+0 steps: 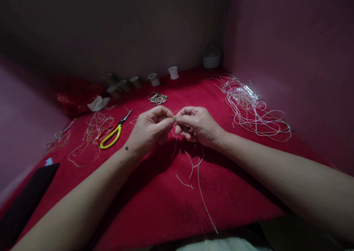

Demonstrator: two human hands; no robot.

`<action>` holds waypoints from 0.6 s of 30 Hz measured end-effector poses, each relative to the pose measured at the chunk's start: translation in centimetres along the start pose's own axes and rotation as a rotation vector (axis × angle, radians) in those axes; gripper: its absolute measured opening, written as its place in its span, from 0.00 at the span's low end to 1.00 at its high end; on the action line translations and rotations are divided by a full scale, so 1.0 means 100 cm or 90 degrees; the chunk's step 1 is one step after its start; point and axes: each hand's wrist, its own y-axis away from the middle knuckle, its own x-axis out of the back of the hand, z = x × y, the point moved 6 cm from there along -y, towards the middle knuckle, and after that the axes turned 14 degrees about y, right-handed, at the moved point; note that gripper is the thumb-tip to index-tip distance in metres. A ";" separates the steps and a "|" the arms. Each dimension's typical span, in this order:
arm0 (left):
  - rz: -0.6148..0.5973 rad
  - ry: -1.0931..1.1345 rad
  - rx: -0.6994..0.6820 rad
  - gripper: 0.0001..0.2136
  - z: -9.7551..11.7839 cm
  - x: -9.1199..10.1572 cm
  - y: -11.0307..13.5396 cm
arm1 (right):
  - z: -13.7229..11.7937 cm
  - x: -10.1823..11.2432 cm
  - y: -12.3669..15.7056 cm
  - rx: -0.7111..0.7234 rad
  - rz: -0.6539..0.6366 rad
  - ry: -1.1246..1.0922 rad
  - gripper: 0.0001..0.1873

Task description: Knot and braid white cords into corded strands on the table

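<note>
Cords point(191, 168): thin, pale, cream-to-greenish strands, several in one bunch. Top ends meet at one spot, pinched between the fingertips of left grip point(149, 127) and right grip point(197, 127), held just above the red-covered bench point(155, 206), mid-frame. There's a small knot or bead at the pinch, too small to tell which. Below the grips the strands hang loose, fan out and curl onto the bench. Longest strand point(207, 204) runs down and right to the near bench edge. One short offcut point(183, 182) lies flat, apart from the bunch, just left of the long one. Tails all slack.
</note>
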 end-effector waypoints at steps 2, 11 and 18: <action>0.003 0.001 0.000 0.04 0.000 0.000 0.000 | 0.000 0.000 0.000 0.004 0.004 0.006 0.06; 0.020 -0.026 0.014 0.04 0.000 0.001 -0.001 | -0.003 0.002 0.001 -0.007 0.049 0.087 0.04; 0.008 -0.006 0.044 0.05 -0.001 0.000 0.000 | -0.005 0.002 0.001 0.012 0.072 0.132 0.06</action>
